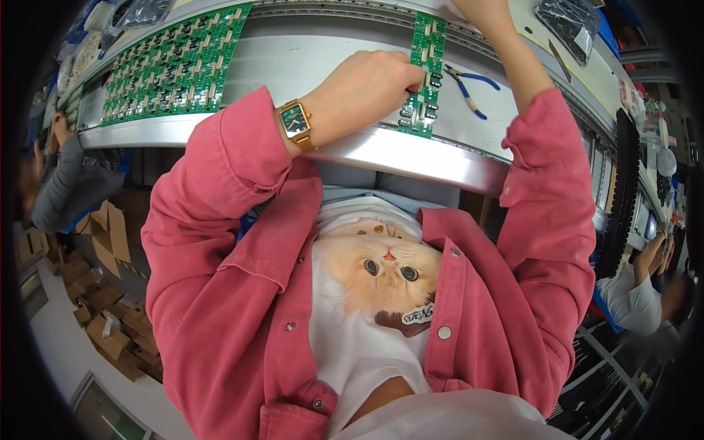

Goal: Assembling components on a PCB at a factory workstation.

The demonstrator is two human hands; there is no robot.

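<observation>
Pink sleeves reach a grey conveyor (pixel 308 62); left hand (pixel 370 81) touches circuit board (pixel 424 70).

Grey conveyor bench (pixel 308 62) with green circuit boards (pixel 172 70), blue-handled pliers (pixel 469 86)

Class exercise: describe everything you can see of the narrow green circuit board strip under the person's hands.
The green circuit board strip is a long, narrow panel that looks like rigid laminate, carrying small black and pale components in rows. It lies flat across the grey conveyor track, running from the far edge to the near metal rail. The left hand rests against its left side near the lower half; the right hand reaches by its top end. Blue-handled pliers lie just to its right, apart from it.
</observation>
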